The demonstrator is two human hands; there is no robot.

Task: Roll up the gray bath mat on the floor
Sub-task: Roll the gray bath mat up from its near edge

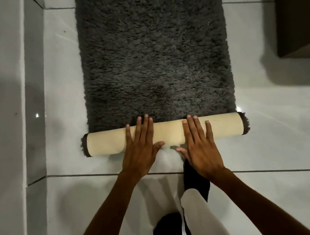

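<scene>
Cream backing of the bath mat [154,58] roll is pressed under the flat, spread left hand [141,146] and right hand [199,143], nothing gripped, so the unheld ends beyond both palms could be skewed into a cone.

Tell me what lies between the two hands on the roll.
In the head view, only bare cream backing of the rolled part of the gray bath mat lies between the left hand and the right hand; nothing else.

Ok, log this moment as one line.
stage: rolling begun | left hand: flat on roll | right hand: flat on roll | bath mat: mostly unrolled
</scene>
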